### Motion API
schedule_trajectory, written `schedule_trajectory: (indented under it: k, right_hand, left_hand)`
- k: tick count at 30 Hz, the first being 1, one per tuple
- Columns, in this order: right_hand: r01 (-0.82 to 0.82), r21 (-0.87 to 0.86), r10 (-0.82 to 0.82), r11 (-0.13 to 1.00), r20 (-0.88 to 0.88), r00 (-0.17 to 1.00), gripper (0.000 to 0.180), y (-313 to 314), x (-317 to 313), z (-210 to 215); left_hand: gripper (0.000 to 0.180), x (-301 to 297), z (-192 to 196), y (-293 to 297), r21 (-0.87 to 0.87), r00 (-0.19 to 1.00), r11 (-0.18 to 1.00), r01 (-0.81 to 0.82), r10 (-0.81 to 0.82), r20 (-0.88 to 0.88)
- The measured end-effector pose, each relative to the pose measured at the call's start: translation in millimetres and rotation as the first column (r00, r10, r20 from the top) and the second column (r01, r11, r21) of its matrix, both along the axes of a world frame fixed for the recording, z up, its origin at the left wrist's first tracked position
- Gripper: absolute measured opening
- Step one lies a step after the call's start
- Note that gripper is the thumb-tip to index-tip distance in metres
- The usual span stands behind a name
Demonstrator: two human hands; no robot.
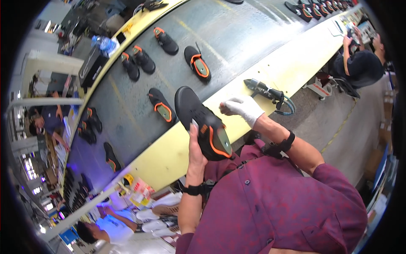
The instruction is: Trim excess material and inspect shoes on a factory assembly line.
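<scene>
My left hand (196, 148) grips a black shoe (200, 116) with orange trim around its collar, a green insole showing inside. The shoe is tilted, toe pointing away and sole edge to the left, over the pale yellow ledge (158, 166) of the bench. Just right of the shoe and apart from it, my right hand (243, 109) wears a white glove with bare fingertips. Its fingers are curled together; whether anything small sits in them is hidden. Beyond that hand, a grey and black hand tool (264, 89) with a blue hose lies on the ledge.
Several similar shoes stand on the dark conveyor belt (127, 101), one black shoe (197, 63) nearest beyond mine. A row of shoes (315, 9) sits at the far right. Co-workers are at the right (359, 63), lower left (105, 228) and far left (48, 118). A water bottle (103, 43) stands across the belt.
</scene>
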State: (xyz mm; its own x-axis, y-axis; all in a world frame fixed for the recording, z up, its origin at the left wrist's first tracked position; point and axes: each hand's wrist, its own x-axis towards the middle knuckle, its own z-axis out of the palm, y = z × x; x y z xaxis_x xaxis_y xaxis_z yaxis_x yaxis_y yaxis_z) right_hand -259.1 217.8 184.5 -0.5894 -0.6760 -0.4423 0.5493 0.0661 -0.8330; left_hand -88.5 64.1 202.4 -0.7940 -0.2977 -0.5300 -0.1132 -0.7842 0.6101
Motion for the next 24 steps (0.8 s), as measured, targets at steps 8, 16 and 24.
schedule_trajectory:
  k: [8,16,24]
  right_hand:
    - [-0.224,0.093,0.239,0.97,-0.224,0.945,0.045,12.7,38.8,-20.4]
    - [-0.26,0.392,0.466,0.882,-0.654,0.595,0.042,-23.1,63.8,0.7]
    - [-0.279,0.381,0.377,0.881,-0.212,0.902,0.023,-79.3,52.5,-12.5]
  left_hand:
    - [0.075,14.1,-64.3,-20.2,0.386,0.996,0.918,-0.086,0.084,0.022]
    - [0.073,20.5,-85.6,-13.9,0.495,0.979,0.848,-0.19,0.129,0.155]
    - [0.071,52.9,-100.0,-33.0,0.537,0.988,0.83,-0.151,0.103,0.117]
